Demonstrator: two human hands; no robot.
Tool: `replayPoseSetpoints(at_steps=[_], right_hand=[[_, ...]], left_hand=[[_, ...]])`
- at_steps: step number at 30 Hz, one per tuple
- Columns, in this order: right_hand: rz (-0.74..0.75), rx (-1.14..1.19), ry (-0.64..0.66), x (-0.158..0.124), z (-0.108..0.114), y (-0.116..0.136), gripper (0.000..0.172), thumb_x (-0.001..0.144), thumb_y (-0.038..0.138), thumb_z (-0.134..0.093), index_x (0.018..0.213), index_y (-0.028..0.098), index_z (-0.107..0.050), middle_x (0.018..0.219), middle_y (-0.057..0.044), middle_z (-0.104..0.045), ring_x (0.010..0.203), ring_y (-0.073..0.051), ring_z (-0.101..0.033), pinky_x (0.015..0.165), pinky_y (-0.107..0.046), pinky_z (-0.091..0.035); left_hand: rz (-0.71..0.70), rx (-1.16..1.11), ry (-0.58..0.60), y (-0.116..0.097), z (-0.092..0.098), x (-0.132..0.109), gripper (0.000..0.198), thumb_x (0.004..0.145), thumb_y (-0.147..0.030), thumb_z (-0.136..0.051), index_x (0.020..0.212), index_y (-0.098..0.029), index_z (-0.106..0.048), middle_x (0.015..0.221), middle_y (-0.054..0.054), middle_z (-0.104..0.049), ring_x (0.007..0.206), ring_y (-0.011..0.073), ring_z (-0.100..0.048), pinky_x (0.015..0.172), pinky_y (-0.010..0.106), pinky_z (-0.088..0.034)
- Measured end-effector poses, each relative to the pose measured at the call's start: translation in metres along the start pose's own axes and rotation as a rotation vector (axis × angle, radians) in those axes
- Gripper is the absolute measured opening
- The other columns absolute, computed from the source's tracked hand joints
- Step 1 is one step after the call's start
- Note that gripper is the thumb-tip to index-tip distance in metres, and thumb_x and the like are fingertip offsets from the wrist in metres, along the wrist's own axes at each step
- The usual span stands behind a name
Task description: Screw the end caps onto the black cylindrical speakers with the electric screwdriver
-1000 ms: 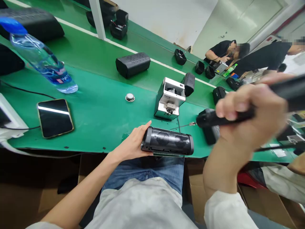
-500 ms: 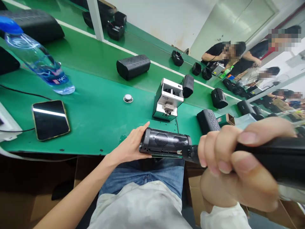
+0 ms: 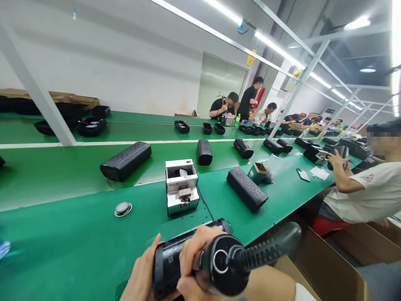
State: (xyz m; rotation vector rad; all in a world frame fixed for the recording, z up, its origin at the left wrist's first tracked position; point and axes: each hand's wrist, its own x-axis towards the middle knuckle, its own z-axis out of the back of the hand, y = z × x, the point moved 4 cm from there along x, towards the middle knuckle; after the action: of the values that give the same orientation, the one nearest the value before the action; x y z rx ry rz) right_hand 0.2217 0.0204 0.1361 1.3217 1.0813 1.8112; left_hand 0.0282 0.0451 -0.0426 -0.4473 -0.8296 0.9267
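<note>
At the near table edge, my left hand (image 3: 139, 274) is closed around the left end of a black speaker (image 3: 165, 267) with a perforated grille. A black electric screwdriver (image 3: 230, 267) is wrapped in the fingers of my right hand (image 3: 196, 251). Its cord end points toward the camera, with a ribbed cable sleeve bending off to the right. The tool's tip is hidden behind the hand, so contact with the speaker cannot be seen. Beyond the speaker stands a white and black screw feeder (image 3: 182, 188). A round silver part (image 3: 123, 209) lies left of the feeder.
A black speaker (image 3: 247, 189) and a green open box (image 3: 257, 172) sit to the right. Another black speaker (image 3: 127, 161) rests farther back, among several more along the line. A co-worker (image 3: 360, 179) sits at right. Cardboard boxes (image 3: 332, 263) stand below the table edge.
The view has tilted up and swung right, showing more of the room. My right hand with the screwdriver now appears over the speaker's right part. My left hand keeps its hold.
</note>
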Motion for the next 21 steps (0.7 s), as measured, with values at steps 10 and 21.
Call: replayPoseSetpoints(at_steps=[10,21], right_hand=[[0.083,0.105,-0.114,-0.005,0.009,0.013,0.056,0.075,0.055,-0.1,0.087,0.028,-0.053,0.06,0.008,-0.054,0.045,-0.01,-0.046,0.041,-0.026,-0.04],[0.353,0.225,-0.407,0.092,0.077,0.085,0.017,0.095,0.017,-0.079,0.099,0.025,-0.065,0.059,0.011,-0.056,0.039,-0.008,-0.049,0.04,-0.021,-0.045]], left_hand=[[0.032,-0.04,0.04,-0.005,0.004,0.0,0.114,0.086,-0.036,-0.087,0.18,-0.034,-0.023,0.151,0.017,-0.066,0.126,0.0427,-0.072,0.104,0.059,-0.065],[0.056,-0.107,0.169,-0.028,0.014,0.007,0.143,0.075,-0.023,-0.103,0.181,-0.041,-0.009,0.168,0.017,-0.053,0.15,0.0452,-0.058,0.122,0.067,-0.054]])
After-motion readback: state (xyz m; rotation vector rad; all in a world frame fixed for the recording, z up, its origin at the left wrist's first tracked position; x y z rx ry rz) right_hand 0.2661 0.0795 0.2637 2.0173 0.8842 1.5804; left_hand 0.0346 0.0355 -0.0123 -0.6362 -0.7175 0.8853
